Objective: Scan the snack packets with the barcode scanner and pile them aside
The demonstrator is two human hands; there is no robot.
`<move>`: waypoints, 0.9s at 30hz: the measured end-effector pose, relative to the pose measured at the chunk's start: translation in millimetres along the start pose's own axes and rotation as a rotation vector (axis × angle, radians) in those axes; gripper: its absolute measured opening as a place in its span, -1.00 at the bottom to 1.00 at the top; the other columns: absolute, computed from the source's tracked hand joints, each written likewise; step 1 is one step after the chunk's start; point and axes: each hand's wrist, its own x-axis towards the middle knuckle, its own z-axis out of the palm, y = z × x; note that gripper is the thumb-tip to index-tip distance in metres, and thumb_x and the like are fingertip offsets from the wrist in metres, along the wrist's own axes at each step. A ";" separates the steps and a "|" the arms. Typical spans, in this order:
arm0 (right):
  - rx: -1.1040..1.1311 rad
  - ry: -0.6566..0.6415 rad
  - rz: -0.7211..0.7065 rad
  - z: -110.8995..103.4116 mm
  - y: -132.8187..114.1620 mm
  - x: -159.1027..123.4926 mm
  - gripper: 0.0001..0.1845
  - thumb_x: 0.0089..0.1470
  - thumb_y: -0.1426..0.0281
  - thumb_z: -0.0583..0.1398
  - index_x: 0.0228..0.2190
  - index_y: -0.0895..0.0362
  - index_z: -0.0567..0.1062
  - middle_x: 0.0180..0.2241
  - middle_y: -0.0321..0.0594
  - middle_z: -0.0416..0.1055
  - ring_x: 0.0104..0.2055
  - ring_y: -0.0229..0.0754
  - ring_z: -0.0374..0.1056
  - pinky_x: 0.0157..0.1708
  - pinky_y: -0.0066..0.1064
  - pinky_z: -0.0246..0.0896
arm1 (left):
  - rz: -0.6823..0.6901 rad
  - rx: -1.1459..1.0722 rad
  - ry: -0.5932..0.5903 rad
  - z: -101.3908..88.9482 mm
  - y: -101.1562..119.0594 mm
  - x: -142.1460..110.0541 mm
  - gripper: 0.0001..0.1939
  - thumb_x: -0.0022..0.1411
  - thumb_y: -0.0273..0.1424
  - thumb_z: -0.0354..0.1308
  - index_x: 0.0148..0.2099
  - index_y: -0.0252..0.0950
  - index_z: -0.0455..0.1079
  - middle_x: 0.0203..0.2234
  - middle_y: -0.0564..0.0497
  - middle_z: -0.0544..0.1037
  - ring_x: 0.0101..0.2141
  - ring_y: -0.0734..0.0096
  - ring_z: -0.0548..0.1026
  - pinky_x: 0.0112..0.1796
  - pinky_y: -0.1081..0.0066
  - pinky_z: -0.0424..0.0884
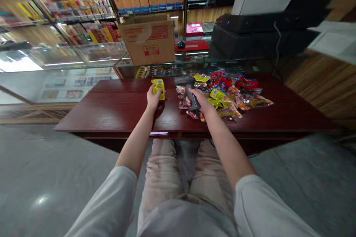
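Observation:
Between the fingers and thumb of my left hand is a yellow snack packet, held upright above the table. My right hand is wrapped round the handle of a black barcode scanner, its head pointing left toward the packet. A cable hangs from the scanner's grip over the table's front edge. Just right of and behind the scanner lies a loose pile of snack packets, yellow, red, blue and clear. Both hands are over the dark red wooden table.
Behind the table stands a glass display counter with an open cardboard box on it. Black machines stand at the back right. Stocked shelves line the back. A pale object lies under the table's front edge.

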 end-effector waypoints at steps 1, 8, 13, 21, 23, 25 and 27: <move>-0.013 -0.005 0.000 0.2 -0.4 -0.4 -0.60 -0.08 0.14 0.33 -0.29 0.13 0.41 -0.23 -0.19 0.58 -0.68 -0.40 0.19 -0.72 -0.50 0.16 | 0.017 0.009 -0.002 -0.9 0.0 0.1 -0.52 0.10 -0.37 0.24 0.08 -0.39 0.42 -0.15 -0.16 0.61 -0.19 0.19 0.61 -0.11 0.21 0.54; -0.096 -0.038 0.041 -1.0 -3.7 -4.3 -0.62 0.03 0.10 0.27 -0.29 0.15 0.41 -0.63 -0.33 0.40 -0.69 -0.32 0.18 -0.70 -0.49 0.11 | 0.035 0.056 -0.023 -0.4 -0.5 -1.0 -0.54 0.08 -0.37 0.27 0.06 -0.35 0.45 -0.17 -0.11 0.63 -0.18 0.22 0.60 -0.09 0.27 0.52; -0.113 -0.066 0.048 -1.2 -7.4 -7.7 -0.61 0.02 0.10 0.27 -0.28 0.16 0.42 -0.69 -0.37 0.33 -0.71 -0.31 0.18 -0.69 -0.48 0.10 | 0.080 0.113 -0.025 3.1 -3.2 -1.4 -0.54 0.08 -0.36 0.26 0.06 -0.33 0.47 -0.16 -0.09 0.63 -0.15 0.23 0.59 -0.04 0.29 0.49; -0.118 -0.084 0.055 -0.4 -10.5 -9.3 -0.63 0.03 0.13 0.25 -0.27 0.17 0.43 -0.71 -0.40 0.28 -0.70 -0.31 0.18 -0.69 -0.47 0.08 | 0.063 0.109 -0.051 5.3 -5.2 -0.4 -0.53 0.08 -0.37 0.25 0.06 -0.37 0.47 -0.15 -0.13 0.63 -0.16 0.20 0.60 -0.06 0.27 0.50; -0.119 -0.097 0.063 0.0 -11.3 -9.5 -0.63 0.05 0.14 0.23 -0.25 0.18 0.43 -0.71 -0.41 0.28 -0.71 -0.31 0.17 -0.69 -0.48 0.08 | 0.058 0.099 -0.059 5.7 -5.8 -0.3 -0.53 0.08 -0.37 0.25 0.06 -0.37 0.47 -0.16 -0.14 0.63 -0.17 0.18 0.60 -0.07 0.25 0.51; -0.121 -0.102 0.065 0.2 -11.4 -9.2 -0.63 0.06 0.14 0.22 -0.24 0.19 0.42 -0.71 -0.41 0.28 -0.71 -0.32 0.17 -0.68 -0.48 0.08 | 0.050 0.089 -0.066 5.9 -7.2 0.0 -0.52 0.07 -0.36 0.26 0.06 -0.37 0.47 -0.17 -0.14 0.63 -0.17 0.17 0.60 -0.08 0.23 0.52; -0.118 -0.100 0.062 0.3 -11.0 -8.7 -0.63 0.06 0.15 0.22 -0.25 0.20 0.42 -0.72 -0.41 0.28 -0.72 -0.32 0.16 -0.68 -0.48 0.08 | 0.042 0.081 -0.072 5.9 -8.9 0.4 -0.52 0.06 -0.35 0.26 0.06 -0.35 0.47 -0.17 -0.12 0.64 -0.18 0.18 0.60 -0.09 0.22 0.52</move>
